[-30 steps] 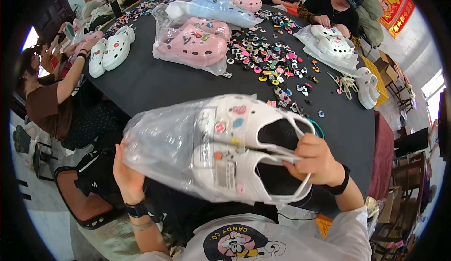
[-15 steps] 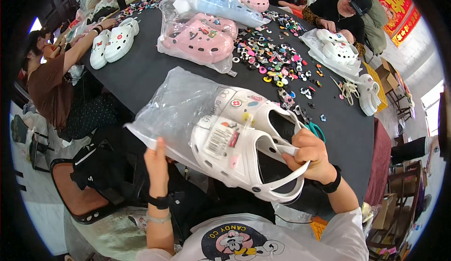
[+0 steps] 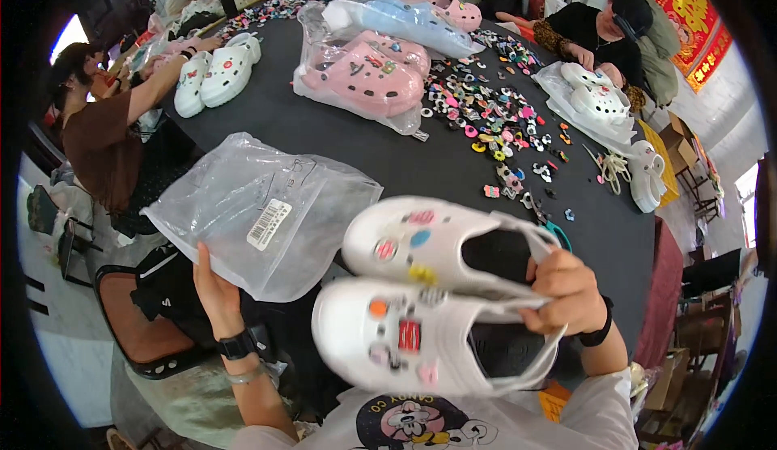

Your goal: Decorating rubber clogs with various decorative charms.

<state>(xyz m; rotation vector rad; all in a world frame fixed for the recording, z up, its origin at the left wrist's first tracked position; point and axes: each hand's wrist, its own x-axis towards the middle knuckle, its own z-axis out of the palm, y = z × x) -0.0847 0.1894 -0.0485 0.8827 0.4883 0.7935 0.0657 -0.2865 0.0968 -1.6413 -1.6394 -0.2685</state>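
- Right hand holds a pair of white clogs side by side above the near edge of the dark round surface; its fingers are pinched on the heel straps and back rims.
- Both clogs carry small coloured charms on their tops.
- Left hand grips the near edge of a clear plastic bag. The fingers are hidden under the plastic, so I cannot tell how they sit (only the palm and wrist show).
- The bag hangs limp over the near left edge of the surface and looks empty.
- Handling, as a judgement: the clogs look light, foamy and slightly bendy, not fragile. The straps or heel openings give the surest hold. The bag looks thin, slippery and floppy, best taken at its mouth.
- A white rectangular barcode sticker sits near the middle of the bag.
- Toward the far edge lies a bagged pair of pink clogs, with a bagged blue pair beyond it.
- Loose charms scatter right of centre.
- Red hangings with gold shapes fill the far right wall.
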